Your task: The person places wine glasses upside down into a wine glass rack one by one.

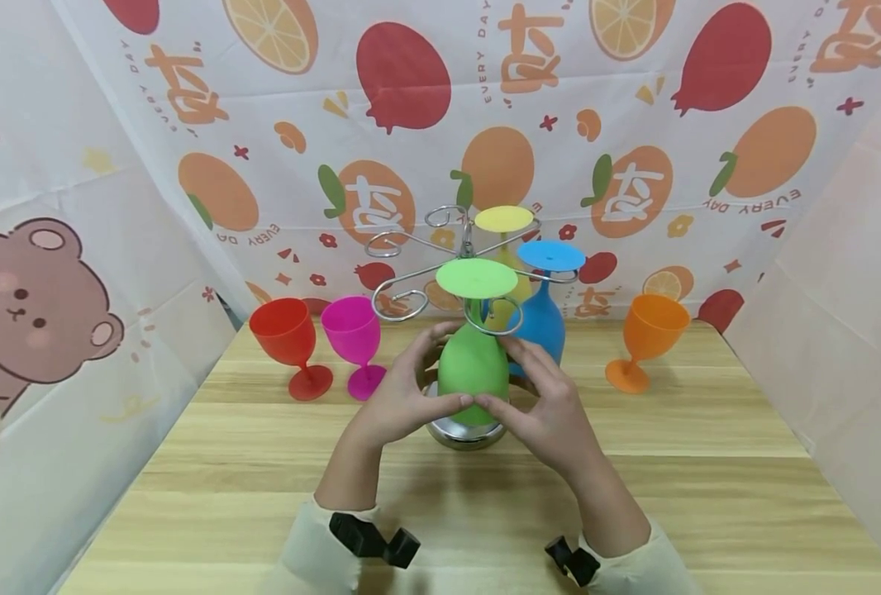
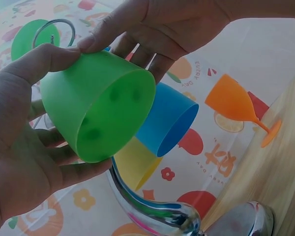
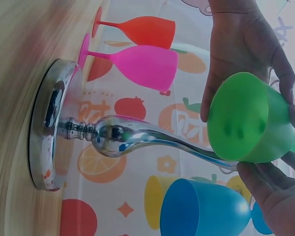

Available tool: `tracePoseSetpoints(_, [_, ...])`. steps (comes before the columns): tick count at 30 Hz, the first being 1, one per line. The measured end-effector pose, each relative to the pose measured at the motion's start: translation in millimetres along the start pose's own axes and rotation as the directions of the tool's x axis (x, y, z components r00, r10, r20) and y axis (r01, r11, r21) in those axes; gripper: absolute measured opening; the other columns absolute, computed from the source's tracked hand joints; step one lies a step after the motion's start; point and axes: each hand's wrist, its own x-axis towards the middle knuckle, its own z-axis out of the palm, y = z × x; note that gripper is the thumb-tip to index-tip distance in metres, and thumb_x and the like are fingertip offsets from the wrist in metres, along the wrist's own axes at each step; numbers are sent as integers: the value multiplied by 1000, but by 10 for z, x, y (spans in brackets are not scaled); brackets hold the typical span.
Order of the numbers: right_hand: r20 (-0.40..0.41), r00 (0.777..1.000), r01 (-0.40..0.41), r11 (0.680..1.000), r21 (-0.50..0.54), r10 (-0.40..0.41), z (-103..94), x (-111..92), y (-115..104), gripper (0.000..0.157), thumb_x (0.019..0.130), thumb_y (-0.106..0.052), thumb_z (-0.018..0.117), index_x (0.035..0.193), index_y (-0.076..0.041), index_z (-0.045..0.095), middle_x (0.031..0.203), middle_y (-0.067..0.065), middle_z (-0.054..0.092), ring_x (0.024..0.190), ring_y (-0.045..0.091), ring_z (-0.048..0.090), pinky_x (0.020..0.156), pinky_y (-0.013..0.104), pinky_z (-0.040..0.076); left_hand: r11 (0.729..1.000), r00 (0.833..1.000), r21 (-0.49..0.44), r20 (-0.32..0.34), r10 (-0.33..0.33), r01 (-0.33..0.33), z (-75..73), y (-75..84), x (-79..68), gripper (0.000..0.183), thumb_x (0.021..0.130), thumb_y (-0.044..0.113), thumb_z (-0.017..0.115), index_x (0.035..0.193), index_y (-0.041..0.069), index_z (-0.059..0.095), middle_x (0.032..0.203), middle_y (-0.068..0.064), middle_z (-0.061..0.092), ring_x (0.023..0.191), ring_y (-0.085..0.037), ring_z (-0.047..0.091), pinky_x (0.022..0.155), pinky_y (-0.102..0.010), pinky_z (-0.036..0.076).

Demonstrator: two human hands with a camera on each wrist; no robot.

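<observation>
A green goblet (image 1: 473, 376) hangs upside down by its stem at a front curled loop of a chrome glass rack (image 1: 466, 442); its round foot lies above the wire. My left hand (image 1: 411, 388) holds its bowl from the left and my right hand (image 1: 552, 405) from the right, with both thumbs meeting at the front. The goblet's open mouth faces down, above the rack's base, as the left wrist view shows. Just behind it, a blue goblet (image 1: 540, 318) and a yellow goblet (image 1: 503, 219) hang inverted from other loops.
A red goblet (image 1: 284, 330) and a magenta goblet (image 1: 353, 330) stand upright at the back left of the wooden table (image 1: 262, 496). An orange goblet (image 1: 654, 329) stands upright at the back right. Behind them hangs a fruit-print cloth (image 1: 426, 140). Bare wire loops (image 1: 403, 306) extend left.
</observation>
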Motion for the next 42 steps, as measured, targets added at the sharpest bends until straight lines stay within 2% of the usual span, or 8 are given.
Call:
tracePoseSetpoints(12, [-7, 1000, 13, 1000, 9, -13, -37, 11, -32, 73, 80, -14, 82, 145, -12, 48, 140, 4, 52, 124, 21, 56, 89, 33, 56, 999, 999, 5, 10, 32, -32, 13, 23, 26, 79, 79, 14, 80, 144, 30, 38, 144, 5, 43, 134, -27, 43, 102, -51, 48])
tracePoseSetpoints(42, [34, 999, -31, 999, 43, 30, -97, -3, -54, 70, 80, -16, 83, 142, -16, 50, 139, 0, 52, 123, 19, 55, 90, 34, 56, 997, 997, 10, 16, 81, -82, 52, 9, -6, 81, 76, 12, 81, 142, 30, 38, 143, 5, 44, 134, -25, 43, 106, -54, 44])
